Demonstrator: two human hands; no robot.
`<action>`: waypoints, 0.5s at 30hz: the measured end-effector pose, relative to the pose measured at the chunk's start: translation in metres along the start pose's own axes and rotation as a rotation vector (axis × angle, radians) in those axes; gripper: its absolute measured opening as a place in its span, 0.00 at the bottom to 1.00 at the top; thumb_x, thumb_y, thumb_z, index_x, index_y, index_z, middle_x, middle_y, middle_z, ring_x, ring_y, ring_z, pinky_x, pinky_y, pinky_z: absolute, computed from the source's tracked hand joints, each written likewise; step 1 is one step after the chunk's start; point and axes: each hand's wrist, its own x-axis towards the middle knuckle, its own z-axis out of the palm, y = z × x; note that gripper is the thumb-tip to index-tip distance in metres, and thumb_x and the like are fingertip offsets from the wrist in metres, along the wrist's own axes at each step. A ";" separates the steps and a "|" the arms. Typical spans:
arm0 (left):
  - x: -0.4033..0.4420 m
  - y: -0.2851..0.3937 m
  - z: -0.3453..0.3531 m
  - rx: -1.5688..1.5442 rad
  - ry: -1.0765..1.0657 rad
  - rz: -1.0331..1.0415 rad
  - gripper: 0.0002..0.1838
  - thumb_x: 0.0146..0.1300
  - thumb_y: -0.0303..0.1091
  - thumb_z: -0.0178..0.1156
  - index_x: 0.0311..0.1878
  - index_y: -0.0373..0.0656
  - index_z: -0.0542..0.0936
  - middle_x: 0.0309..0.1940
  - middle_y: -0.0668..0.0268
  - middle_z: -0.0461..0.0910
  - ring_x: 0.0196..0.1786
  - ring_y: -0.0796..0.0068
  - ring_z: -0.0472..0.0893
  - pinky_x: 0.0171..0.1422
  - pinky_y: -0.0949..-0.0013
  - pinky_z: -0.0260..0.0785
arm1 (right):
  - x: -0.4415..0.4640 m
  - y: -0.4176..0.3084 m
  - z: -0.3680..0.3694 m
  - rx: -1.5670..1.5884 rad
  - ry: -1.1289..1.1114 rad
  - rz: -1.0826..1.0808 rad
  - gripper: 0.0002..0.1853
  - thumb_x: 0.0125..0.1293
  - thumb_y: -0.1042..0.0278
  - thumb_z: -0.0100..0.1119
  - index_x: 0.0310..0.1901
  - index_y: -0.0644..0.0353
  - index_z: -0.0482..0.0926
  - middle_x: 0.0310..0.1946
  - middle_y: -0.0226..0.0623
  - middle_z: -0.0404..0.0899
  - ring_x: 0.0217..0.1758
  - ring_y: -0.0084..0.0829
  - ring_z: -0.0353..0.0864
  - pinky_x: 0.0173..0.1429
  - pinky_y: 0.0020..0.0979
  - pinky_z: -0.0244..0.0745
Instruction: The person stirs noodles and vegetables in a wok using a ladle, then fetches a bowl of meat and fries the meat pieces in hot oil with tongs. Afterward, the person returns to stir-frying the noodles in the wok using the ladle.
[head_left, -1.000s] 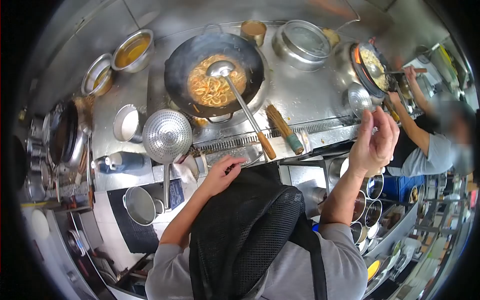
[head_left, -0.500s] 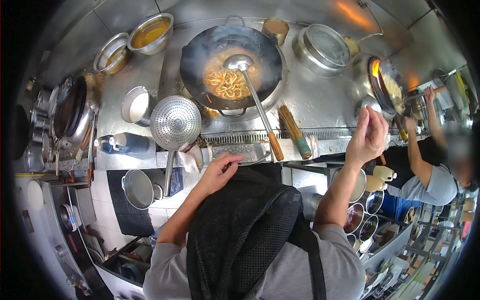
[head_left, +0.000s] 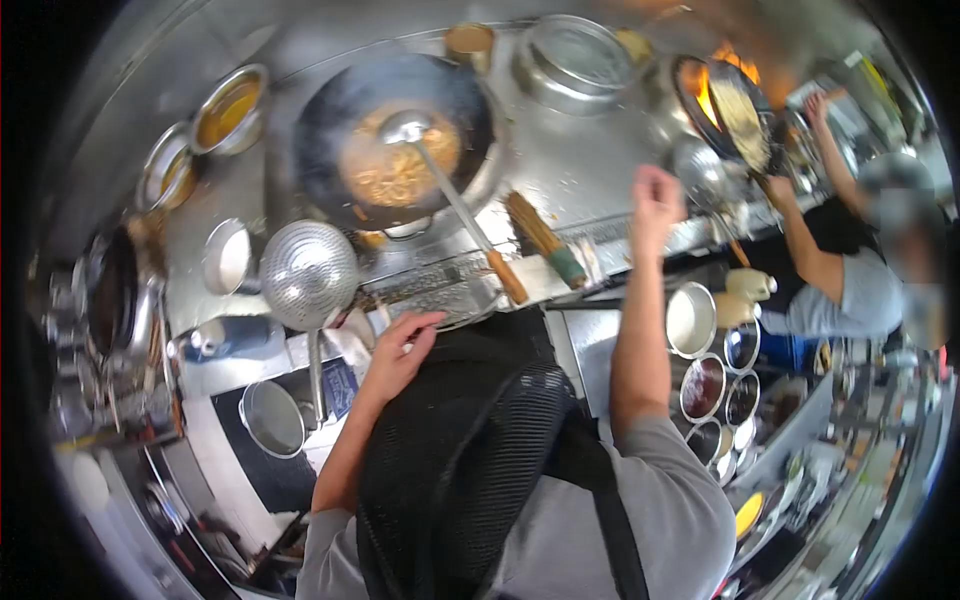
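My left hand (head_left: 400, 350) is at the front edge of the range, its fingers stretched forward and thumb apart, holding nothing visible. My right hand (head_left: 657, 200) is raised over the counter, right of a straw brush (head_left: 545, 240) with a green-bound handle. Motion blurs its fingers, so I cannot tell whether they hold anything. Ahead of me a black wok (head_left: 320, 130) contains noodles (head_left: 395, 180) in brownish sauce, with steam rising. A ladle (head_left: 445, 180) rests in it, its bowl on the food and its wooden handle over the front edge. Neither hand touches it.
A perforated strainer (head_left: 308, 272) lies at left, near a white-filled pot (head_left: 228, 256) and bowls of yellow liquid (head_left: 230, 112). A large steel pot (head_left: 575, 65) stands behind. At right, a co-worker (head_left: 850, 285) handles a wok (head_left: 700, 95) over flames. Several containers (head_left: 703, 388) stand below.
The view has turned, shifting the wok and tools leftward. My right hand has moved forward, away from my body. My left hand's fingers have straightened. More flame shows around the co-worker's wok.
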 end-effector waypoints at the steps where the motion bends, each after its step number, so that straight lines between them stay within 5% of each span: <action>1: 0.000 0.002 -0.001 -0.005 -0.027 -0.037 0.13 0.73 0.28 0.60 0.57 0.41 0.84 0.39 0.64 0.79 0.43 0.71 0.78 0.51 0.71 0.70 | -0.014 0.070 0.009 -0.153 -0.234 0.251 0.08 0.62 0.70 0.68 0.42 0.61 0.86 0.34 0.36 0.86 0.36 0.28 0.81 0.44 0.33 0.77; 2: -0.002 -0.003 0.001 -0.014 -0.027 -0.027 0.13 0.73 0.28 0.60 0.57 0.41 0.84 0.40 0.64 0.79 0.43 0.72 0.78 0.51 0.71 0.70 | -0.046 0.155 0.023 -0.126 -0.364 0.503 0.11 0.59 0.70 0.68 0.43 0.63 0.86 0.33 0.40 0.87 0.38 0.30 0.85 0.46 0.34 0.79; 4: 0.002 -0.011 0.002 -0.030 -0.032 -0.001 0.13 0.73 0.27 0.60 0.57 0.41 0.83 0.40 0.65 0.79 0.43 0.73 0.78 0.51 0.72 0.70 | -0.068 0.174 0.015 -0.282 -0.209 0.422 0.08 0.64 0.72 0.66 0.42 0.64 0.86 0.31 0.34 0.86 0.27 0.22 0.80 0.29 0.30 0.74; 5: 0.000 -0.013 0.001 -0.055 -0.027 -0.049 0.13 0.72 0.27 0.60 0.58 0.40 0.83 0.40 0.65 0.79 0.43 0.73 0.78 0.51 0.72 0.70 | -0.053 0.178 0.006 -0.294 -0.204 0.423 0.08 0.64 0.72 0.66 0.42 0.64 0.86 0.31 0.34 0.86 0.27 0.22 0.80 0.29 0.30 0.74; 7: -0.008 -0.013 0.003 -0.072 -0.047 -0.127 0.13 0.72 0.26 0.61 0.58 0.40 0.83 0.40 0.65 0.79 0.43 0.74 0.78 0.52 0.73 0.70 | -0.022 0.146 -0.019 -0.189 -0.122 0.415 0.10 0.59 0.70 0.67 0.40 0.66 0.86 0.30 0.40 0.87 0.34 0.30 0.85 0.44 0.34 0.79; 13: 0.007 -0.004 0.005 0.005 -0.097 -0.060 0.14 0.71 0.25 0.61 0.57 0.39 0.83 0.40 0.65 0.79 0.42 0.75 0.78 0.51 0.73 0.71 | 0.014 0.011 -0.053 -0.045 -0.093 0.357 0.06 0.64 0.72 0.64 0.39 0.65 0.84 0.29 0.37 0.85 0.31 0.26 0.80 0.40 0.31 0.76; 15: 0.013 0.011 0.005 0.008 -0.082 -0.025 0.14 0.68 0.24 0.63 0.56 0.40 0.84 0.39 0.65 0.79 0.41 0.74 0.78 0.50 0.72 0.71 | -0.008 -0.009 -0.050 -0.174 -0.179 0.094 0.05 0.65 0.74 0.63 0.39 0.65 0.84 0.30 0.42 0.84 0.32 0.34 0.83 0.40 0.34 0.77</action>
